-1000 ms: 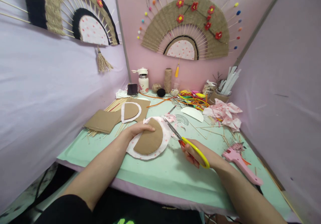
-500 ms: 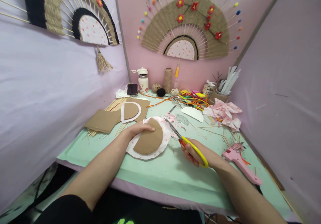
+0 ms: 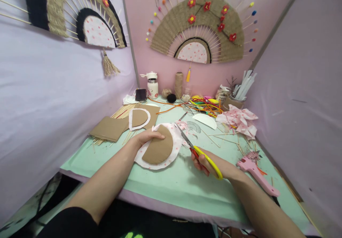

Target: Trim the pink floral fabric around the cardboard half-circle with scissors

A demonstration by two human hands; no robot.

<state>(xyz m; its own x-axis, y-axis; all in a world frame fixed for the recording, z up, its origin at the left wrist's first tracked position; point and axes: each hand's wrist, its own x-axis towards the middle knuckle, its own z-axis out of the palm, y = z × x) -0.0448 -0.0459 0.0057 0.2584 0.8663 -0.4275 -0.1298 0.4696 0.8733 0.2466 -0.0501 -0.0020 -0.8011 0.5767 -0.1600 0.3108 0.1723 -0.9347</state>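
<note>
Left hand (image 3: 148, 137), mid-frame: thumb pressed on top of a cardboard half-disc (image 3: 160, 149), the fingers out of sight beneath; piece pinched against the fabric. The half-disc sat at the centre of the frame, plain brown, smooth-faced, its straight side slanting toward the lower left and its curve bulging right. Under it lay spotted fabric (image 3: 177, 142), white with coral-pink dots, showing as a margin round the curve and also past the straight side. The fabric's outer edge ran roughly rounded, puckered near the top by the thumb. Scissors (image 3: 197, 150) came next, steel blades pointing up and left, tips by the fabric's upper right edge (contact too fine to tell). Right hand (image 3: 202, 161): fingers wrapped round the yellow and red handles.

Edges and room, left to right. A cardboard stack (image 3: 109, 128) over thin sticks bounded the left side; a white-rimmed D-shaped piece (image 3: 140, 117) lay just above the left wrist. The green tabletop (image 3: 168, 188) showed bare below the fabric, down to its front edge. Beyond the blades, a protractor (image 3: 193, 127) and a white half-disc (image 3: 205, 121) crowded the upper side. A pink glue gun (image 3: 253, 172) lay near the right forearm.
</note>
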